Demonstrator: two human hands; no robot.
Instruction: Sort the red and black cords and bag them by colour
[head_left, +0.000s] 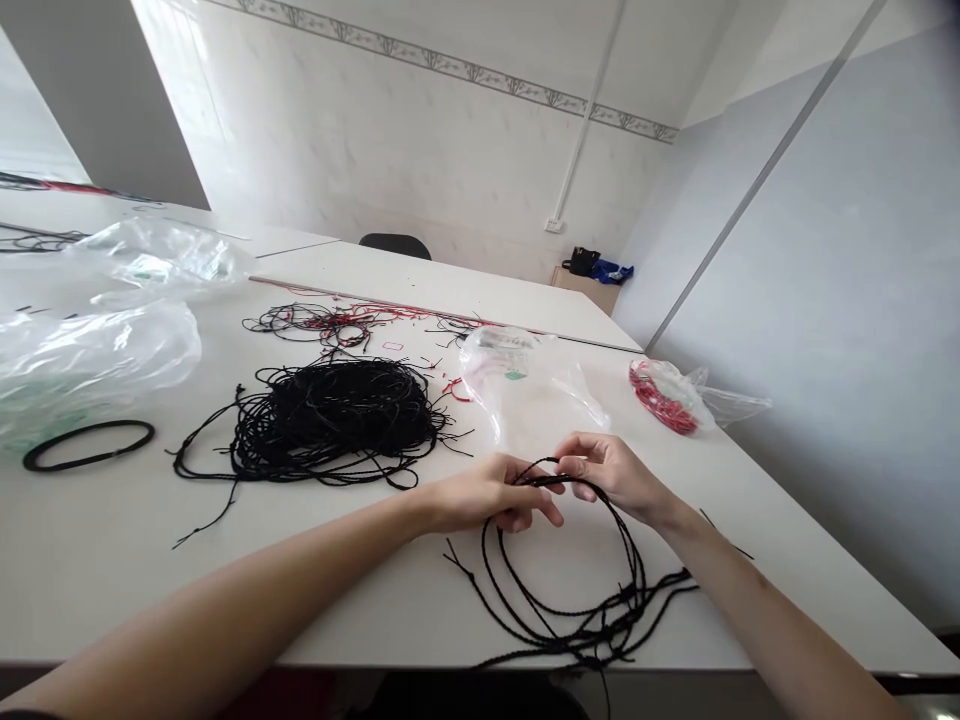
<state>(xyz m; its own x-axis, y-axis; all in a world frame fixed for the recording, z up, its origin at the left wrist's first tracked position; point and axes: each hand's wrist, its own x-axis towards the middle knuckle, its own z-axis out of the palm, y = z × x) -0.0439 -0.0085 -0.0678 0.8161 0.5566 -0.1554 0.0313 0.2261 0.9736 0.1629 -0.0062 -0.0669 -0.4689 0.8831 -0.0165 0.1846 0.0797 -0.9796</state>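
My left hand (491, 495) and my right hand (611, 472) meet near the table's front edge, both pinching the top of a loop of black braided cords (570, 600). The cords hang down from my fingers in a ring and lie on the white table (112, 560), their ends trailing to the front right. A big tangled pile of black cord (337, 415) lies to the left of my left hand, a short way off.
Clear plastic bags (90, 350) sit at the far left beside a black ring (88, 445). Another clear bag (525, 385) and a bag of red pieces (667, 395) lie beyond my hands. Red and black scraps (337, 322) lie further back. A grey wall runs along the right.
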